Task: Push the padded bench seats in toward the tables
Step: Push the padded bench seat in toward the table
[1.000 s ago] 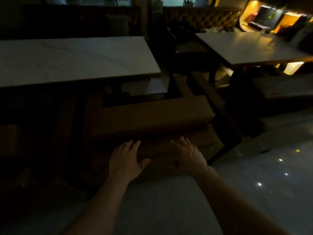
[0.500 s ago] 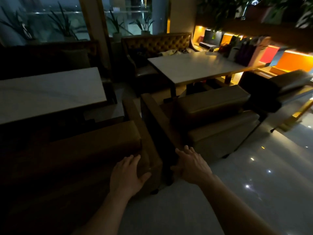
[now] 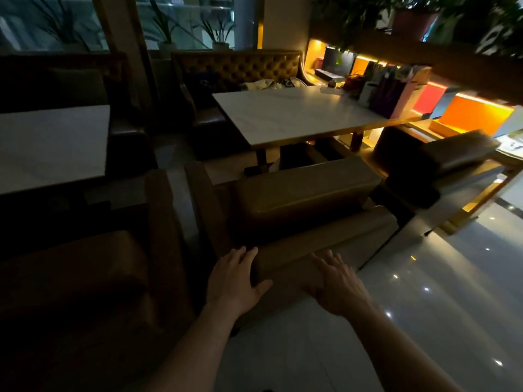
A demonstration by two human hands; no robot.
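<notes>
Dim dining room, glossy floor (image 3: 424,321) near and right. Both hands are laid on the backrest top of the padded bench seat (image 3: 305,190) in the middle of the view. That bench faces the pale-topped table (image 3: 297,114) beyond it, with its seat cushion just short of the table's near edge and a strip of floor showing between bench and table legs.

Left hand (image 3: 233,281): grip apart, fingers straight and flat over the left end of the backrest, thumb splayed toward the right. Right hand (image 3: 338,284): grip also apart, fingers spread, palm down on the backrest a little to the right. Neither hand curls around anything.

Step in hand, as I judge it: bracing to shove this bench away from the person, toward the far table. A second bench (image 3: 85,278) sits near left, dark, by another table (image 3: 51,145); a third (image 3: 452,157) lies far right.

Next move likely calls for an even forward push from both palms, low and level, so that the bench slides straight and does not pivot on the slick floor, and for stopping before the cushion meets the table legs.
</notes>
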